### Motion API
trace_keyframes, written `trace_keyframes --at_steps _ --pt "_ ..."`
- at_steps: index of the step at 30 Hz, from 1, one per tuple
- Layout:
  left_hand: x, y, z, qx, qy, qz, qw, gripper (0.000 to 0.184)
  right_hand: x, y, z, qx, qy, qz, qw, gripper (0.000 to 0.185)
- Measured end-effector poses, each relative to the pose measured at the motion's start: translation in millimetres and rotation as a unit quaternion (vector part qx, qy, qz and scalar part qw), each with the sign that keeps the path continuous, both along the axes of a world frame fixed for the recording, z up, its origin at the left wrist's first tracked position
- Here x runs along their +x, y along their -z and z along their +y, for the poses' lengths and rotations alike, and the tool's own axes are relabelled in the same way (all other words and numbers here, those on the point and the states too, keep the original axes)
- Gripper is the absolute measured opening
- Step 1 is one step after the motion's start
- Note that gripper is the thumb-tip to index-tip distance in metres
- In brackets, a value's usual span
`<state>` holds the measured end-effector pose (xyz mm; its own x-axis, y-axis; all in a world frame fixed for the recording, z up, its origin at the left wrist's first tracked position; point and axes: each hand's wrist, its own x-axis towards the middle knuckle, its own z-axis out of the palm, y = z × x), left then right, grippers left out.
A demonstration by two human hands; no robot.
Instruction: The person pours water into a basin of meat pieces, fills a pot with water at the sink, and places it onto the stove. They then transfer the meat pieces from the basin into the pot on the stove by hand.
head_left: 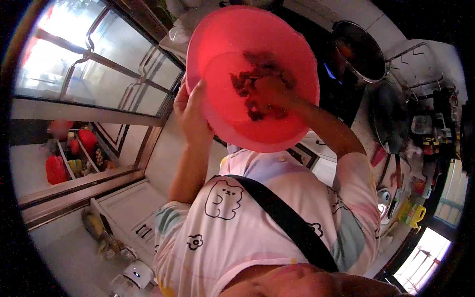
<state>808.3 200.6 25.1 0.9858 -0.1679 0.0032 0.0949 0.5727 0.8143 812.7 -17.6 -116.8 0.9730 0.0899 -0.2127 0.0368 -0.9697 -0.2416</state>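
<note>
A large red plastic basin (217, 44) is tilted toward me in front of my body. My left hand (190, 109) is closed on its left rim, with the thumb over the edge and the other fingers partly hidden behind the wall. Inside the basin, my right hand (274, 91) reaches down among dark, shredded-looking clumps (255, 111), perhaps food. The red tint and shadow hide its fingertips, so I cannot tell how they are bent. The clumps lie in a loose pile on the basin's bottom, around and under that hand.
A deep dark pan (358, 52) stands at the upper right, near a wire rack (420, 64). Below it is a wok (388, 116) with a long handle. A yellow jug (418, 218) stands at the lower right. At the left is a barred window (89, 64).
</note>
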Motion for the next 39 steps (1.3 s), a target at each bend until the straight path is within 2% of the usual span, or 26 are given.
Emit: trace_keyframes --at_steps 1,2,4,5,7,8,10,13,16,18,19,20,21,22,24,25,26,28,29,31,33,35,37,38,39 --pt "-0.2 -1.1 0.3 0.002 -0.001 -0.002 1.000 0.025 6.5 3.7 7.2 -0.007 0.006 0.013 1.000 0.027" --pt "-0.9 -1.6 -0.3 0.003 -0.001 -0.004 1.000 0.025 4.5 5.7 3.9 0.048 -0.042 -0.065 0.996 0.026" --pt "-0.3 -0.8 -1.3 0.001 0.000 -0.004 1.000 0.025 -8.8 -34.5 6.8 0.100 -0.088 -0.140 0.981 0.025" --pt "0.7 0.4 -1.9 -0.004 0.004 -0.010 1.000 0.025 -19.7 -59.3 7.4 0.137 -0.035 -0.112 0.984 0.024" --pt "1.0 1.8 -2.0 -0.014 0.004 -0.016 1.000 0.025 -28.1 -66.0 -4.5 0.169 0.015 -0.082 0.982 0.023" --pt "1.1 1.5 -0.2 -0.007 0.006 -0.015 1.000 0.025 -31.1 -55.3 -17.4 0.293 0.099 -0.033 0.950 0.019" --pt "2.6 2.9 1.3 -0.002 0.012 -0.015 1.000 0.025 -40.3 -70.7 -27.3 0.409 0.185 0.014 0.893 0.016" --pt "2.8 5.2 3.5 0.010 0.002 -0.011 1.000 0.026 -59.6 -104.2 -41.2 0.368 0.159 -0.065 0.914 0.012" --pt "0.9 -1.3 0.2 0.019 0.010 -0.003 1.000 0.026 -70.0 -122.4 -74.0 0.404 0.228 -0.031 0.885 0.010" --pt "3.1 1.0 0.9 0.030 0.006 -0.009 0.999 0.028 -85.9 -157.1 -95.1 0.284 0.187 -0.207 0.917 0.013" --pt "2.0 -0.3 1.4 0.026 0.013 -0.012 1.000 0.028 -98.0 -192.1 -95.2 0.252 0.223 -0.268 0.903 0.019" --pt "0.5 -2.1 2.0 0.034 0.011 -0.009 0.999 0.028 -101.2 -194.7 -123.8 0.259 0.255 -0.298 0.883 0.024" --pt "0.1 -3.4 1.6 0.042 0.006 -0.007 0.999 0.028 -107.8 -209.4 -138.6 0.188 0.306 -0.347 0.866 0.027" --pt "0.6 -4.2 0.1 0.039 0.009 -0.010 0.999 0.028 -109.1 -213.8 -164.1 0.177 0.383 -0.316 0.850 0.029" --pt "0.4 -4.4 -0.9 0.013 0.013 -0.014 1.000 0.030 -107.6 -197.5 -229.3 0.013 0.346 -0.336 0.876 0.028" --pt "0.4 -3.6 -0.5 0.013 0.012 -0.014 1.000 0.030 -102.4 -191.7 -243.0 0.014 0.346 -0.336 0.876 0.028" --pt "0.5 -2.8 0.0 0.011 0.019 -0.021 1.000 0.030 -97.6 -185.3 -252.1 -0.052 0.345 -0.262 0.900 0.023" --pt "0.6 -2.0 2.6 0.017 0.020 -0.022 0.999 0.030 -86.6 -154.3 -289.0 -0.111 0.336 -0.179 0.918 0.018" --pt "-0.5 -2.9 2.1 0.011 0.029 -0.019 0.999 0.029 -82.7 -127.1 -322.1 -0.210 0.291 -0.154 0.921 0.020" --pt "-1.9 -4.5 3.1 0.012 0.024 -0.010 1.000 0.029 -68.5 -114.2 -314.2 -0.300 0.228 -0.128 0.918 0.022" --pt "-0.5 -4.7 1.7 0.010 0.026 -0.021 0.999 0.027 -61.9 -160.2 -229.4 -0.105 0.333 -0.274 0.896 0.027" --pt "2.7 0.7 2.9 0.020 0.018 -0.014 1.000 0.028 -54.2 -168.8 -162.2 -0.009 0.237 -0.314 0.920 0.030" --pt "3.7 1.8 1.9 0.026 0.015 -0.010 0.999 0.028 -47.0 -157.7 -96.3 0.076 0.159 -0.211 0.961 0.035" --pt "2.3 -1.4 0.7 0.010 0.020 -0.015 1.000 0.028 -38.8 -124.3 -90.6 0.145 0.102 -0.159 0.971 0.034" --pt "1.4 -2.4 0.4 -0.006 0.025 -0.021 0.999 0.028 -26.7 -89.0 -81.4 0.268 0.104 -0.077 0.955 0.032"
